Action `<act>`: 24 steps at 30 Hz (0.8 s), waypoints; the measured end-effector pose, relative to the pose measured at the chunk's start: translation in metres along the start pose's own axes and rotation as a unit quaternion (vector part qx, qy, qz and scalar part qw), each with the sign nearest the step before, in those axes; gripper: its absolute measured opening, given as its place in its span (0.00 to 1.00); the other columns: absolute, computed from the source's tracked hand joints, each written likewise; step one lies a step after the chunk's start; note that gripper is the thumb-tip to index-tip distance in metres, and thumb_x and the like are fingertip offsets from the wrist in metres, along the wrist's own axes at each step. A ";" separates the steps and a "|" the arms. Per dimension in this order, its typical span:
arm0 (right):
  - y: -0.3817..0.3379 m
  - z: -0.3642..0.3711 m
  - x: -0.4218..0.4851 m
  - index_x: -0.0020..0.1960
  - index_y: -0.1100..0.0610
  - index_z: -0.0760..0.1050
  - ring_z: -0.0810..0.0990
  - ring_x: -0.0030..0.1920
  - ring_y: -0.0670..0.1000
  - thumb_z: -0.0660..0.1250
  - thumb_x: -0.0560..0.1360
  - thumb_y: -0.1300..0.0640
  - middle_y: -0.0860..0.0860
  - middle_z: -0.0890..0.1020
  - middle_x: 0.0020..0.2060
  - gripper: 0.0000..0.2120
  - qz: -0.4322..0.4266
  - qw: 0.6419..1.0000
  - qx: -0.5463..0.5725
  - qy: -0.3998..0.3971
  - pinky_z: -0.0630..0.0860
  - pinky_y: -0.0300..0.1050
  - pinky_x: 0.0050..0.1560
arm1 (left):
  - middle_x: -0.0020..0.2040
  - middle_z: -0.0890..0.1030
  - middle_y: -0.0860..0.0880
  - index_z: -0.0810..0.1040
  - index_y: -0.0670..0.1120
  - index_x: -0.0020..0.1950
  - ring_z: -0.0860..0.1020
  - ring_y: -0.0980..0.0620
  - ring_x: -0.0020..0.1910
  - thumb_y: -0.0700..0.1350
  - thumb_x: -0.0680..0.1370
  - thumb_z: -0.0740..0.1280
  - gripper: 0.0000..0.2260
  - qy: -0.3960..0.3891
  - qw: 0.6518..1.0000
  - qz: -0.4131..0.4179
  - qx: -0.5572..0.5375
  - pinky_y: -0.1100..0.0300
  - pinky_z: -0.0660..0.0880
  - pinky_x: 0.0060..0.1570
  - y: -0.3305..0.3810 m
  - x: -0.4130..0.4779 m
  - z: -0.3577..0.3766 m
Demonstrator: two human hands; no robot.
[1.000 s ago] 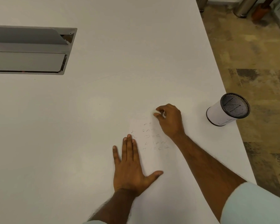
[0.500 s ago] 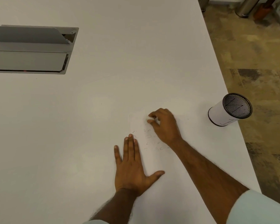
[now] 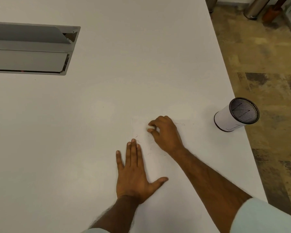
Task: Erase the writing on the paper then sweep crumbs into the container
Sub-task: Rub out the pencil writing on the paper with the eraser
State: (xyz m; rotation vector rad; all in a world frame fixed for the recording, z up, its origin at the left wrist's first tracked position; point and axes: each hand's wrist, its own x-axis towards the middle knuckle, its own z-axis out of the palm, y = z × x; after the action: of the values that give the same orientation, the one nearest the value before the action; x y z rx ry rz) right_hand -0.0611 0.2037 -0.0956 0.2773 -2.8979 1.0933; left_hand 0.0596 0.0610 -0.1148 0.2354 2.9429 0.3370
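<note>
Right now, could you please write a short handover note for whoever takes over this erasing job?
Left hand: flat, open, pinning the paper to the table.
Right hand: pinch grip on a small white eraser, over the paper's upper part.
Container: upright near the table's right edge, apart from the paper.
Done: most writing looks erased; faint marks remain.
Left: clear those marks, then sweep crumbs into the container.

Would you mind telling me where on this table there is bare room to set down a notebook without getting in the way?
The widest bare stretch of the table lies between the grey hatch and the far right edge. Left of the left hand is also open. It is crowded around the paper, where the right hand rubs an eraser, and near the container.
</note>
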 end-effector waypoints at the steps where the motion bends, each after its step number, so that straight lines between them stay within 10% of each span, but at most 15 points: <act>1: 0.002 -0.001 0.001 0.49 0.58 0.81 0.76 0.47 0.52 0.71 0.73 0.57 0.51 0.82 0.43 0.06 -0.002 1.000 -0.013 0.005 0.75 0.48 0.47 | 0.81 0.54 0.39 0.57 0.37 0.80 0.53 0.41 0.80 0.82 0.69 0.51 0.57 0.000 1.000 0.000 -0.002 0.31 0.53 0.73 0.002 0.000 0.001; 24: 0.004 -0.015 0.013 0.49 0.57 0.81 0.76 0.47 0.50 0.72 0.72 0.57 0.51 0.82 0.44 0.07 0.062 0.998 0.011 0.008 0.74 0.46 0.50 | 0.81 0.55 0.40 0.57 0.37 0.80 0.53 0.41 0.80 0.82 0.69 0.52 0.57 0.000 1.000 0.000 0.005 0.32 0.53 0.73 0.003 0.001 0.003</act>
State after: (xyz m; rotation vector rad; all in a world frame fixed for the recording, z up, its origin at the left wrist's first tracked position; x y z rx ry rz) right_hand -0.0751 0.2146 -0.0862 0.0881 -2.9244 1.1405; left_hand 0.0599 0.0643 -0.1173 0.2367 2.9441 0.3232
